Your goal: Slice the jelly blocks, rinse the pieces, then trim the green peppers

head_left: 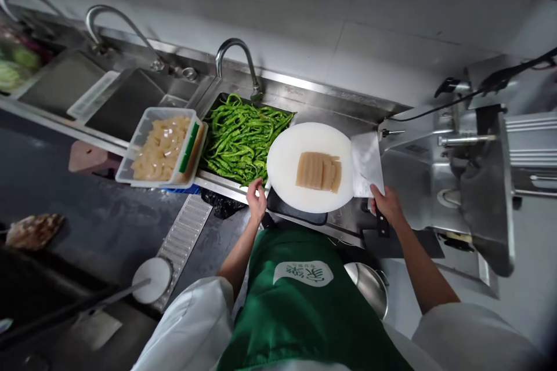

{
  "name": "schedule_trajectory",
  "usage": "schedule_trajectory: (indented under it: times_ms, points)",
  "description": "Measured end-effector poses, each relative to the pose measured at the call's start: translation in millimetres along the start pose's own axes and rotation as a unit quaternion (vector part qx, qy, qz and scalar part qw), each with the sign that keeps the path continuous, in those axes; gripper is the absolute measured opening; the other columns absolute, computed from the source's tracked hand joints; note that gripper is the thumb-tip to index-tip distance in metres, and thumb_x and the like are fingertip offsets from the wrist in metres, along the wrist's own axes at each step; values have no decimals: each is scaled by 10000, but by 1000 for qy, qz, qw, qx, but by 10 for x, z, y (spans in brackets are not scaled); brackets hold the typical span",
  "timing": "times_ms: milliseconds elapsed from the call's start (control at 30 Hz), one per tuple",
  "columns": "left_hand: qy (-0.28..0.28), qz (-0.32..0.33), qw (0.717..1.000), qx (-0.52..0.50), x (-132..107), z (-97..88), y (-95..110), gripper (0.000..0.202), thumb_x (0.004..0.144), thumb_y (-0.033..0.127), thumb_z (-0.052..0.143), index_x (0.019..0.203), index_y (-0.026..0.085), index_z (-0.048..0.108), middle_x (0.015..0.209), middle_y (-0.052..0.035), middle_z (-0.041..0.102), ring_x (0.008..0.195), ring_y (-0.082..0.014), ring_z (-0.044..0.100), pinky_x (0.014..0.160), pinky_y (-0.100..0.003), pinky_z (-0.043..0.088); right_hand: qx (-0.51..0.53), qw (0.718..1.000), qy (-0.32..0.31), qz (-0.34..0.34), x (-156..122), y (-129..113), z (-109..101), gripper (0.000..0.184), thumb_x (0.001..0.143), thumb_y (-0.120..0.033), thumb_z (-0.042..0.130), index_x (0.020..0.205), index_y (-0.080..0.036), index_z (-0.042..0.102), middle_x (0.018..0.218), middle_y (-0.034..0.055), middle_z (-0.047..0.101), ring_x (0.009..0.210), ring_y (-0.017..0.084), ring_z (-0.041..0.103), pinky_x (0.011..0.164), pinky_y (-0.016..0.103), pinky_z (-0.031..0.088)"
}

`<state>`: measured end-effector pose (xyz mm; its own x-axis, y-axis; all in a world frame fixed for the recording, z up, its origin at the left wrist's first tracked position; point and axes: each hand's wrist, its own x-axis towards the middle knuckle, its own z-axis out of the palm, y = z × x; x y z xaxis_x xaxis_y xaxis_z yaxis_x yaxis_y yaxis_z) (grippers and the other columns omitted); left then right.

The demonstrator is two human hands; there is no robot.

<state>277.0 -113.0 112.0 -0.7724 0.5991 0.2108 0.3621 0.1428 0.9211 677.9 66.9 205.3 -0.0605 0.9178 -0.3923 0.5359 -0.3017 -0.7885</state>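
A round white cutting board (287, 156) lies over the steel sink edge in front of me, with a sliced tan block (319, 171) on it. My left hand (256, 200) grips the board's near left rim, fingers curled. My right hand (386, 206) is closed round the black handle of a cleaver (366, 163), whose broad blade lies flat beside the board's right side.
A sink basin full of green peppers (239, 139) sits left of the board under a tap (237, 55). A clear tub of tan cubes (163, 148) rests on the sink rim further left. A steel machine (478, 174) stands at right. A steel pot (369, 287) sits on the floor.
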Motion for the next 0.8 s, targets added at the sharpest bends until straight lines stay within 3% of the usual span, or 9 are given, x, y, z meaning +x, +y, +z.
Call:
schedule_trajectory:
  times_ms: [133, 233, 333, 433, 533, 700, 800]
  points:
    - [-147, 120, 982, 16, 503, 155, 188, 356, 1037, 362, 433, 1204, 165, 677, 1192, -142, 720, 1134, -251, 682, 1041, -446, 560, 136, 984, 35, 114, -620, 534, 192, 662, 645, -794, 806, 802, -255, 456, 475, -54, 490, 364, 132, 440, 345, 274, 377]
    - [-296, 221, 928, 33, 687, 459, 416, 390, 1039, 347, 426, 1311, 167, 641, 1326, -153, 679, 1274, -259, 624, 1139, -466, 505, 175, 971, 49, 155, -966, 757, 482, 704, 582, -813, 823, 802, -249, 465, 466, -69, 473, 371, 120, 422, 347, 266, 373]
    - [-405, 289, 864, 72, 678, 873, 608, 441, 1025, 357, 455, 1386, 154, 607, 1478, -168, 591, 1418, -283, 519, 1217, -503, 431, 204, 963, 56, 167, -1085, 874, 746, 724, 554, -841, 811, 788, -244, 474, 467, -70, 466, 382, 120, 429, 356, 271, 381]
    - [-420, 296, 848, 132, 578, 1219, 688, 511, 1007, 413, 510, 1419, 122, 589, 1597, -206, 467, 1536, -356, 372, 1250, -586, 350, 208, 964, 57, 157, -1002, 930, 883, 704, 599, -855, 774, 779, -245, 471, 478, -62, 481, 390, 124, 448, 363, 270, 397]
    - [-418, 289, 842, 179, 468, 1424, 714, 624, 992, 467, 550, 1505, 112, 517, 1671, -227, 356, 1594, -390, 255, 1261, -632, 292, 186, 969, 56, 151, -819, 921, 910, 665, 656, -835, 751, 803, -241, 491, 495, -53, 511, 390, 127, 469, 366, 266, 409]
    - [-488, 370, 761, 216, 214, 1669, 853, 782, 956, 585, 612, 1586, 149, 453, 1736, -202, 237, 1630, -380, 160, 1295, -621, 213, 157, 980, 16, 119, -521, 755, 963, 633, 685, -824, 720, 798, -237, 511, 482, -41, 518, 364, 144, 477, 348, 280, 406]
    - [-492, 378, 743, 251, 69, 1814, 922, 891, 899, 672, 664, 1627, 224, 416, 1759, -182, 172, 1629, -424, 121, 1283, -663, 193, 150, 985, -23, 80, -405, 614, 1112, 629, 697, -841, 678, 761, -239, 509, 459, -28, 511, 349, 154, 482, 335, 287, 401]
